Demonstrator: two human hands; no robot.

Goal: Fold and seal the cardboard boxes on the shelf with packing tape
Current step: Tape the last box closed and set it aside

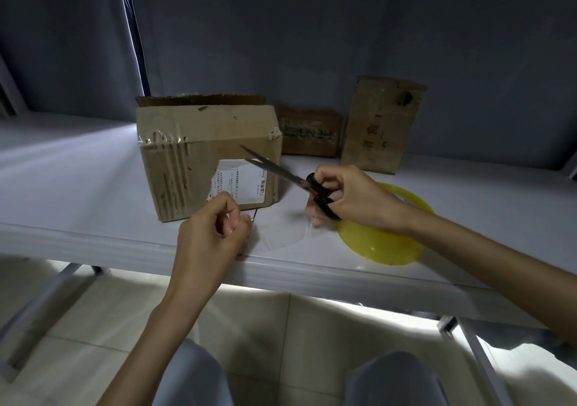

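The right hand (352, 198) grips scissors (290, 179), blades parted and pointing up-left toward the box (206, 155). The left hand (215, 227) pinches a clear tape strip (281, 234) running rightward to the yellow roll (387, 243) on the shelf (78, 193).

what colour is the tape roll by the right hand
Yellow; the tape roll shows best in the head view, under the right hand.

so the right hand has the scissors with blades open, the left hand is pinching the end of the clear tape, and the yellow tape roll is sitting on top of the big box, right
Not quite: the head view shows the yellow tape roll lying on the white shelf, under the right hand, not on the big box. The rest holds: the scissors are open, and the left hand pinches the clear tape.
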